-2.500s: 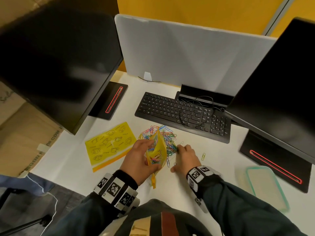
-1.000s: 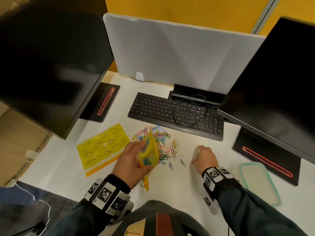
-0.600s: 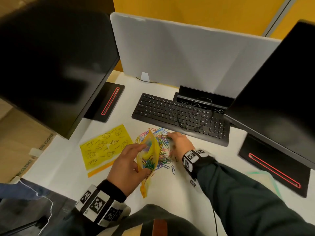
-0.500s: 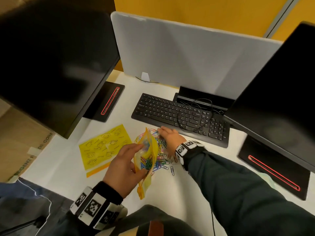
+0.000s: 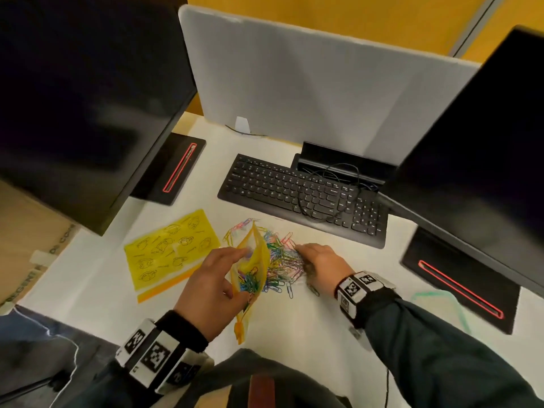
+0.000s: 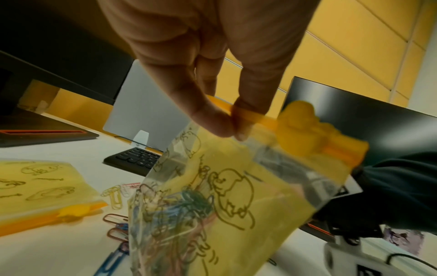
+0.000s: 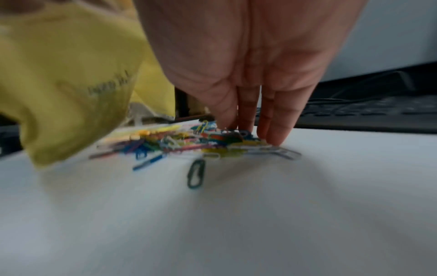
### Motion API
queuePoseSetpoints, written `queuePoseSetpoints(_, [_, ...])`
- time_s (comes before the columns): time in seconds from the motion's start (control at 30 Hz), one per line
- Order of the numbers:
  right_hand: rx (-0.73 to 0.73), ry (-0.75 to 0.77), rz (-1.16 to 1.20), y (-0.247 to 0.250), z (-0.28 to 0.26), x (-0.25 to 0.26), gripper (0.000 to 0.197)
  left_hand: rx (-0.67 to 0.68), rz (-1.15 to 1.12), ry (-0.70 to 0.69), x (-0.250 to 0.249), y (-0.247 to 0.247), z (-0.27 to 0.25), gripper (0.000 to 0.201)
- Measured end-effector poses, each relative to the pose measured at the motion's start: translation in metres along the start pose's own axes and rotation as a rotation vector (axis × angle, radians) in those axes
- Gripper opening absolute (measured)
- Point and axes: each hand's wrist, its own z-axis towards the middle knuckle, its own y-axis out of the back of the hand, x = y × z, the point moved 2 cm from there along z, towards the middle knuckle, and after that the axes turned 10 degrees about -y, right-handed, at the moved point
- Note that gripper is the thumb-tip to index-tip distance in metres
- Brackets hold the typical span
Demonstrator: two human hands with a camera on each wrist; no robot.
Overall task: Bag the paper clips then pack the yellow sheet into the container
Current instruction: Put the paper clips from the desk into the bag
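Head view: right hand [image 5: 321,265], back from a stray clip, now rakes the clips [image 5: 282,260] with straight fingers toward the bag [image 5: 253,269] the left hand [image 5: 215,287] pinches open. Bagging continues; sheet [image 5: 170,251] lies untouched.

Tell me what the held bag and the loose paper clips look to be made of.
Bag: thin, glossy see-through plastic film tinted yellow; clips inside show through it, and it creases softly under the left hand. Paper clips: bent wire in many colours, probably coated metal; the coating itself cannot be confirmed.

Yellow bag [image 5: 252,262] upright, part-filled; coloured paper clips [image 5: 284,260] heaped beside; yellow sheet [image 5: 170,248] flat.
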Motion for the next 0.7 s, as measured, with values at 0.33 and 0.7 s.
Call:
queuePoseSetpoints(0.33, [-0.098, -0.152, 0.025, -0.005, 0.001, 0.007, 0.049, 0.079, 0.032, -0.012, 0.001, -0.013, 0.008, 0.066])
queuePoseSetpoints(0.7, [-0.215, -0.306, 0.399, 0.012, -0.020, 0.003, 0.013, 0.067, 0.021, -0.005, 0.002, -0.013, 0.008, 0.066])
